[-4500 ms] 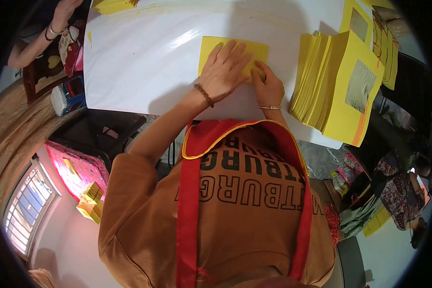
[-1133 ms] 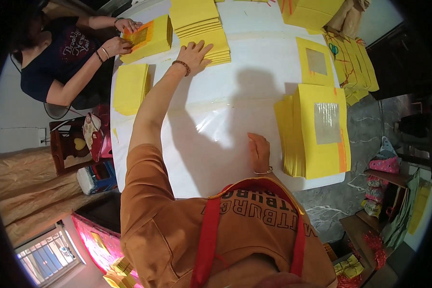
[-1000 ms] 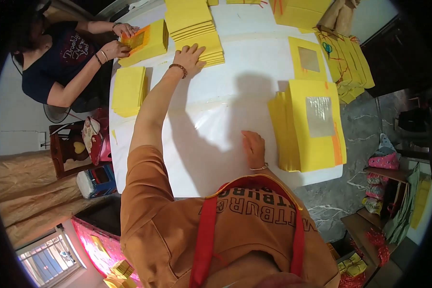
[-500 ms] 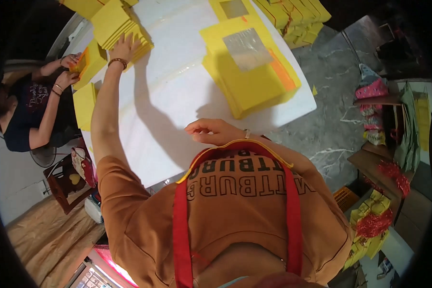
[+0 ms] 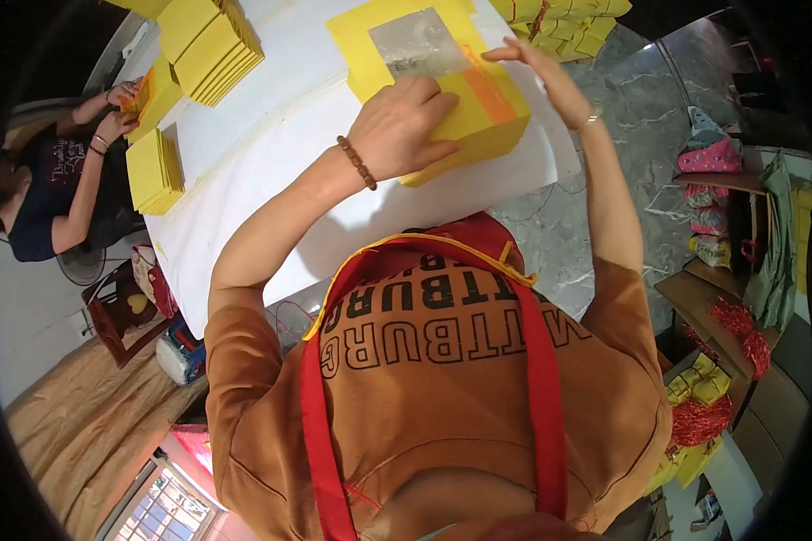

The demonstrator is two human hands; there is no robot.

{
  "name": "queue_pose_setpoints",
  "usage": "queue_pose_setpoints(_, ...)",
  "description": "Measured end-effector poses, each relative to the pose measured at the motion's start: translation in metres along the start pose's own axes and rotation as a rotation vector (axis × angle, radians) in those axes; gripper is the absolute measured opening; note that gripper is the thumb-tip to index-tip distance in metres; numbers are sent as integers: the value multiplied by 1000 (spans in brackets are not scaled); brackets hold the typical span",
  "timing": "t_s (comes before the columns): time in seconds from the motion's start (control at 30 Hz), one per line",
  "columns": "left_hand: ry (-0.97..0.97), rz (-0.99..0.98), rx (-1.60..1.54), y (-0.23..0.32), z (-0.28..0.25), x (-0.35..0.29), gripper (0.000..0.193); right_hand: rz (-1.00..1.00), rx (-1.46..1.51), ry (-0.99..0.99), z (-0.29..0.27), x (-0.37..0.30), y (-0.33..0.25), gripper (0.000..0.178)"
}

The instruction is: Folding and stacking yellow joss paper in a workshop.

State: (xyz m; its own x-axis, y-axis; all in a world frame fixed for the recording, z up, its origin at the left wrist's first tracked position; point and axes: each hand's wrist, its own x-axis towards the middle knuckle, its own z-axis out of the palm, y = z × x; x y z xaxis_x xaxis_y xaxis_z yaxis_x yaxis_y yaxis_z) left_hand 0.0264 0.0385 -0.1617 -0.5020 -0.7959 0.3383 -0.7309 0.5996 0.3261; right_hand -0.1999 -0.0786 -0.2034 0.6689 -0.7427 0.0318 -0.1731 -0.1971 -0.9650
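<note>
A thick stack of yellow paper sheets (image 5: 478, 126) lies near the front right of the white table (image 5: 271, 153). Its top sheet has a silver foil square (image 5: 415, 41) and an orange strip (image 5: 492, 95). My left hand (image 5: 406, 122), with a bead bracelet on the wrist, lies on the stack with fingers curled on the top sheet. My right hand (image 5: 537, 72) touches the stack's right edge, fingers stretched toward the foil.
More yellow stacks stand at the table's far left (image 5: 212, 45) and left edge (image 5: 153, 171), others at the far right (image 5: 568, 18). Another person (image 5: 54, 198) sits at the left handling yellow sheets. Shelves with red and yellow goods (image 5: 722, 397) stand at the right.
My left hand has come back from the far-left stack onto the foil-topped stack. My right hand has risen from the table's front edge to the stack's right side. The view has turned right.
</note>
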Motion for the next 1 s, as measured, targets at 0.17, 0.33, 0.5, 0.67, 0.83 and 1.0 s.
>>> queue_pose_setpoints(0.17, -140, -129, -116, -3, -11, 5, 28, -195, 186, 108, 18, -2, 35, 53)
queue_pose_setpoints(0.33, -166, -506, -528, -11, -13, 5, 20, -186, 318, 168, 28, -2, 44, 54)
queue_pose_setpoints(0.5, -119, -619, -823, -22, -6, -2, 20, -160, 304, 177, 31, -3, 44, 53)
queue_pose_setpoints(0.67, -132, -676, -846, -20, -11, 0, 21, -151, 375, 77, 29, -11, 49, 48)
queue_pose_setpoints(0.83, -134, -685, -878, -24, -7, -2, 21, -28, 442, -37, 26, -20, 29, 55)
queue_pose_setpoints(1.0, -164, -669, -901, -25, -8, -1, 20, 18, 434, -28, 27, -20, 32, 58)
